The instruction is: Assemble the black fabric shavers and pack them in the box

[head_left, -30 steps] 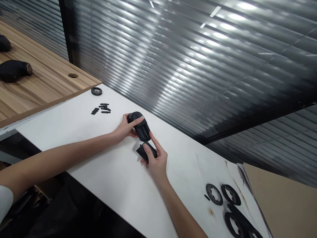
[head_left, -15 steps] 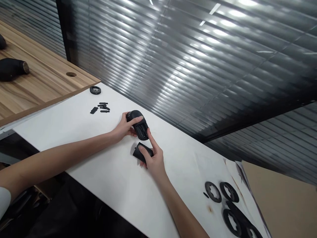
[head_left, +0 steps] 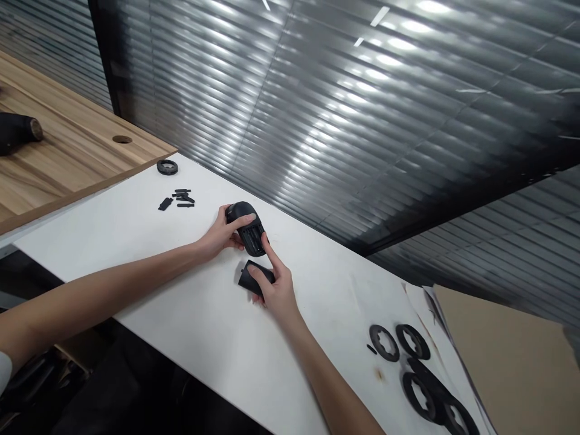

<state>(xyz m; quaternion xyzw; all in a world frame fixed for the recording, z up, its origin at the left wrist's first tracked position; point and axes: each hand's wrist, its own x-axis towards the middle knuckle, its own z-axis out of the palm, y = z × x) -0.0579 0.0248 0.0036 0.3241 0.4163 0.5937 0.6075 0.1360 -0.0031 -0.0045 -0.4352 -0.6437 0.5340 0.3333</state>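
My left hand (head_left: 220, 234) grips a black rounded device (head_left: 247, 219), its thumb lying across the top. An open slotted compartment, like a battery bay, faces up at the device's near end. In my right hand (head_left: 280, 289) is a black cover (head_left: 252, 280) with a small tab on one edge, pinched under the thumb. The right index finger reaches out to touch the rim of the compartment. The cover is apart from the device, just below it. Whether anything lies inside the compartment is hard to make out.
Several small black strips (head_left: 183, 197) and a black ring (head_left: 167, 167) lie left on the white table (head_left: 181, 326). More black rings (head_left: 384, 343) and a brown board (head_left: 507, 362) are at the right. A black bottle-shaped object (head_left: 20, 132) rests on the wooden table (head_left: 81, 157). Metallic slatted blinds (head_left: 317, 109) stand behind.
The whole scene has shifted slightly left in view as the head turned. Both hands keep the same hold on the device and the cover.
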